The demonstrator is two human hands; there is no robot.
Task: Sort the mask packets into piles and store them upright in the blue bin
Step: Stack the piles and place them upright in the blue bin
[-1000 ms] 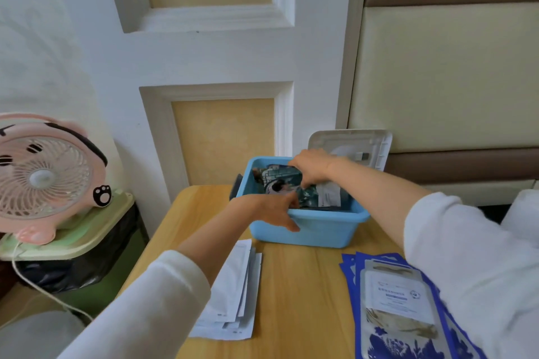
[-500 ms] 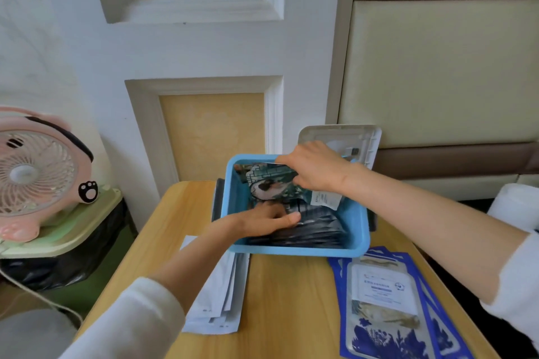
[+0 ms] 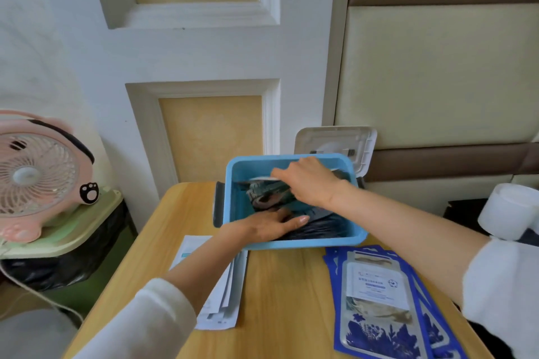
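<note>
Two hands now work inside the bin (image 3: 303, 243): your left hand (image 3: 269, 227) has left its wall, fingers pressed flat on dark packets (image 3: 323, 231); your right hand (image 3: 306, 183) grips tilted packets (image 3: 267, 195). Storing proceeds; the blue pile (image 3: 379, 297) waits outside.

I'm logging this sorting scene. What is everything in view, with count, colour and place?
bin: one, blue, far side of table
dark packets: several, dark, inside bin
white packets: one pile, white, table left
blue packets: one pile, blue, table right
lid: one, white, behind bin
table: one, light wood
fan: one, pink, far left
waste bin: one, green with black bag, under fan
roll: one, white, far right
left hand: flat on dark packets
right hand: grips dark packets in bin
</note>
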